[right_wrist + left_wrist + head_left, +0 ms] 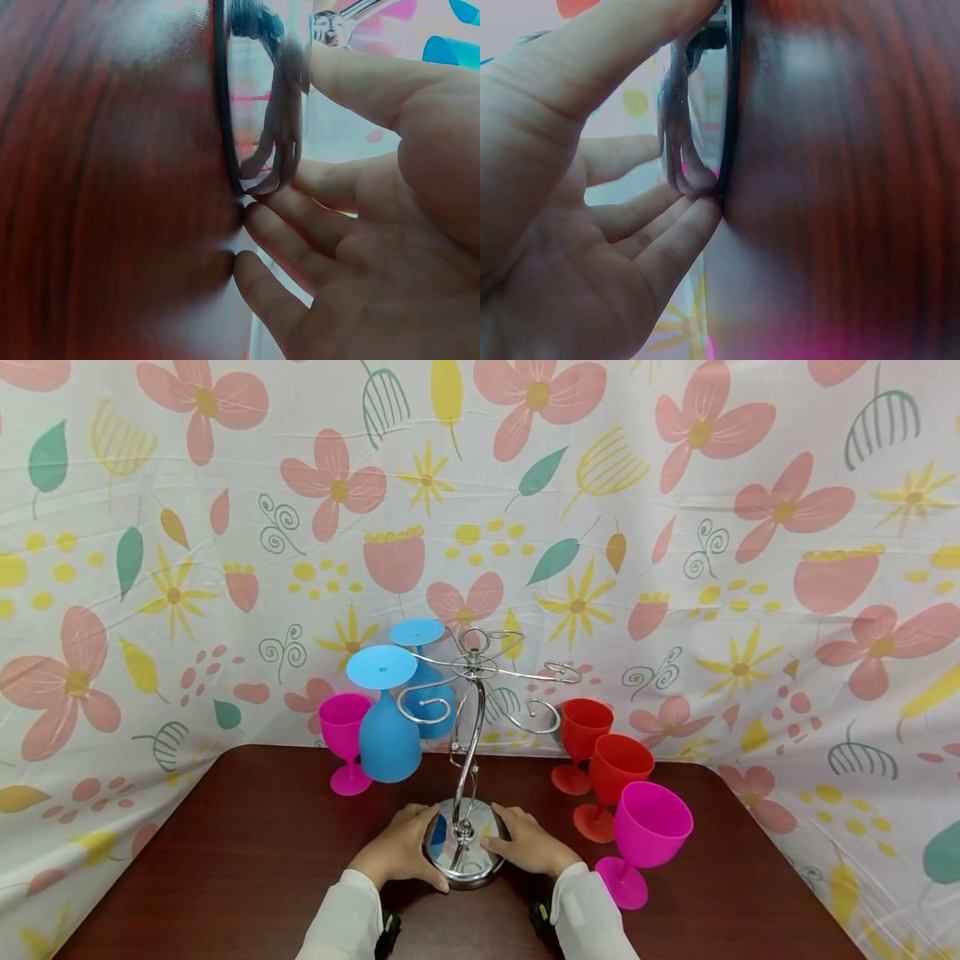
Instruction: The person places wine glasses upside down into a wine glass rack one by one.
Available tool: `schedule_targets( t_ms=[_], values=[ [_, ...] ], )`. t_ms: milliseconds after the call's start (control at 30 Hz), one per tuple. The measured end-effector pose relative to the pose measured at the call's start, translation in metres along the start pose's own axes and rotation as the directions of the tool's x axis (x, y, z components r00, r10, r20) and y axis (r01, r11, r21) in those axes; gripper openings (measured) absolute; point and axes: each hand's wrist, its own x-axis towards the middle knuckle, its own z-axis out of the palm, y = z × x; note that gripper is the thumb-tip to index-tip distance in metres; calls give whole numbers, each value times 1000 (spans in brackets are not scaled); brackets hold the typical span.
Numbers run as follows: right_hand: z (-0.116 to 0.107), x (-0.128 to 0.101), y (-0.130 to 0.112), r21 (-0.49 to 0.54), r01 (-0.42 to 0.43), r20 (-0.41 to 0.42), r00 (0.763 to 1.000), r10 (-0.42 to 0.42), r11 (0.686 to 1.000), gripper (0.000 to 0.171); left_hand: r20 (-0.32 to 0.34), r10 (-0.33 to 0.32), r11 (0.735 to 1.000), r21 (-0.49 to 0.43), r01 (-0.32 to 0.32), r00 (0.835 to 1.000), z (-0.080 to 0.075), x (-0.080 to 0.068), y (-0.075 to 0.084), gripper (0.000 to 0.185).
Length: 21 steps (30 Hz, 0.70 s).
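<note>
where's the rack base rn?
Head view: the chrome rack base sits front-centre on the table, between the left hand and right hand, which touch its rim.

A chrome wire glass rack (467, 752) stands upright on its round mirrored base, mid-table near the front edge.
</note>
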Motion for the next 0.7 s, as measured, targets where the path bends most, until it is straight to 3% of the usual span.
schedule_targets(
  t_ms=[700],
  values=[
    [-4,-5,1,39,-11,24,1000,10,999,71,19,1,1000,12,-1,1000,-2,0,-5,123]
  ],
)
